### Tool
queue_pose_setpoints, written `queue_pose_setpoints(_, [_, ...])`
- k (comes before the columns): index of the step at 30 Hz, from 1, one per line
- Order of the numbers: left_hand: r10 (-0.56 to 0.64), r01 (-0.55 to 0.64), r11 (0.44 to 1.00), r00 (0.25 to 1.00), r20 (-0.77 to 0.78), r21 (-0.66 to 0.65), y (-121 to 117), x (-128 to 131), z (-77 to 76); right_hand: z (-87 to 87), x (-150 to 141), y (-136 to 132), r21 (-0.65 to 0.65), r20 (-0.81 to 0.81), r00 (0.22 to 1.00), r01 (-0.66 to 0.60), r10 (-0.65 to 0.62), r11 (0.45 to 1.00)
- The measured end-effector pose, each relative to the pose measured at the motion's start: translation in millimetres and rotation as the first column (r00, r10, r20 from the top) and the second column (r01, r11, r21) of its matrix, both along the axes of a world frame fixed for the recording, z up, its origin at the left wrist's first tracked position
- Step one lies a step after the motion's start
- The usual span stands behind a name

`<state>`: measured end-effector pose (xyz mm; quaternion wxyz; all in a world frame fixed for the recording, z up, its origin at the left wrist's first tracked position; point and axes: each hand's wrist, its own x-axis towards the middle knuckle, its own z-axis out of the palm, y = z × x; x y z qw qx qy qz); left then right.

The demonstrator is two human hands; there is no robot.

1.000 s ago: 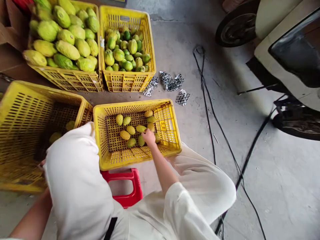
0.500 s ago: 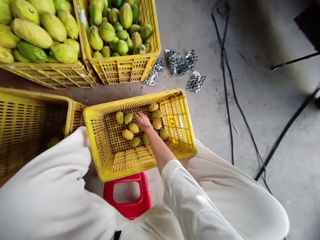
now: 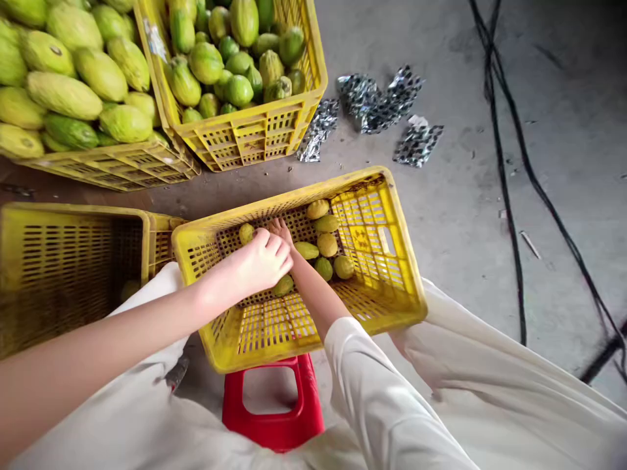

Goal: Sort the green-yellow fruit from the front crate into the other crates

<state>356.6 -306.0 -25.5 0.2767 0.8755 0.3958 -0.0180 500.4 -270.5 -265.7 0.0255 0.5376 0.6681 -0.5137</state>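
A yellow plastic crate stands tilted between my knees, with several small yellow-green fruits lying on its perforated floor. Over the crate, my left hand is closed with its fingers curled; whatever it may hold is hidden. My right hand reaches down inside, just behind the left one. Its fingers are mostly covered, so its grip cannot be made out. One fruit shows just left of the hands, and another lies below them.
A red plastic stool is under the crate's near side. At left stands another yellow crate. Two crates of larger green-yellow papayas are beyond. Crumpled silvery wrappers and black cables lie on the floor.
My left hand has come in from the left over the crate, beside my right hand. The right hand stays low in the crate. The view has shifted slightly.
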Motion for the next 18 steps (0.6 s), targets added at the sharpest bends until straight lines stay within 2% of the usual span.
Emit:
queue_pose_setpoints(1, [-0.166,0.175,0.983,0.975,-0.149,0.047,3,5,-16.5,0.7,6,0,0.045,0.061,0.998,-0.035,0.032,0.998])
queue_pose_setpoints(2, [-0.265,0.29,0.955,0.926,-0.269,0.055,5,7,-34.6,1.7,13,1,0.083,0.121,0.991,-0.064,0.054,0.994])
queue_pose_setpoints(4, [-0.379,0.408,0.913,0.829,-0.412,-0.019,8,7,-71.7,4.9,30,3,0.112,0.185,0.981,-0.082,0.06,0.99])
queue_pose_setpoints(6, [-0.424,0.428,0.899,0.797,-0.43,-0.093,10,4,-103.2,10.0,52,5,0.136,0.22,0.974,-0.086,0.054,0.987])
queue_pose_setpoints(8, [-0.425,0.414,0.902,0.807,-0.41,-0.122,11,4,-125.7,17.2,76,5,0.145,0.236,0.971,-0.065,0.029,0.987])
queue_pose_setpoints(12, [-0.341,0.319,0.94,0.867,-0.364,-0.121,6,20,-151.2,40.1,119,-2,0.093,0.242,0.968,0.039,-0.061,0.995])
queue_pose_setpoints(14, [-0.3,0.268,0.953,0.892,-0.338,-0.138,0,34,-160.0,59.1,139,-10,0.012,0.205,0.967,0.151,-0.15,0.989])
queue_pose_setpoints(15, [-0.286,0.248,0.957,0.901,-0.326,-0.152,-3,41,-163.9,71.2,150,-14,-0.06,0.161,0.96,0.241,-0.229,0.969])
queue_pose_setpoints(16, [-0.273,0.229,0.959,0.909,-0.316,-0.169,-5,48,-167.6,85.2,161,-19,-0.164,0.103,0.931,0.364,-0.351,0.917])
queue_pose_setpoints(18, [-0.243,0.188,0.961,0.923,-0.299,-0.2,-9,62,-174.5,117.8,185,-30,-0.397,0.027,0.791,0.569,-0.611,0.72])
